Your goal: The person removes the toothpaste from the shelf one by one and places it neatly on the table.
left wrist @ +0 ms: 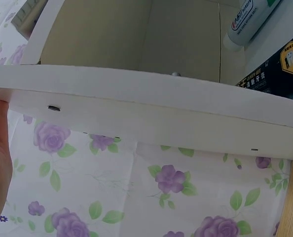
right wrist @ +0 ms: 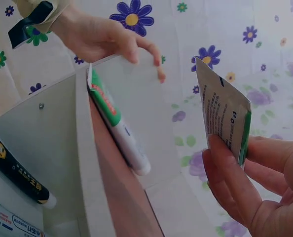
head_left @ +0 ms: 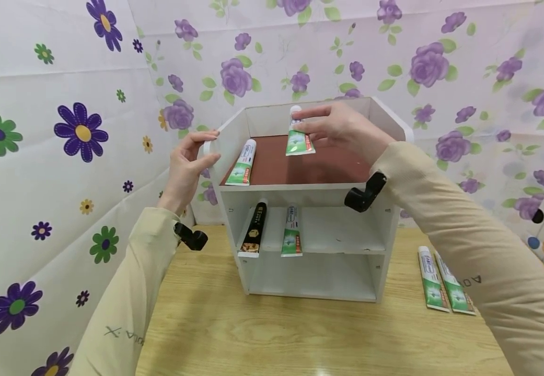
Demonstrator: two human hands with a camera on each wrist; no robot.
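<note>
so the white shelf (head_left: 337,230) is filling the middle of the frame, your left hand (head_left: 187,164), half curled, is gripping its edge left of centre, and your right hand (head_left: 342,128), barely open, is pinching a green-and-white tube (head_left: 297,143) up at upper centre

Draped tabletop set-up, room type hard to tell: creased floral sheets (head_left: 272,52), wood-grain table (head_left: 272,334), white shelf unit (head_left: 311,277).
</note>
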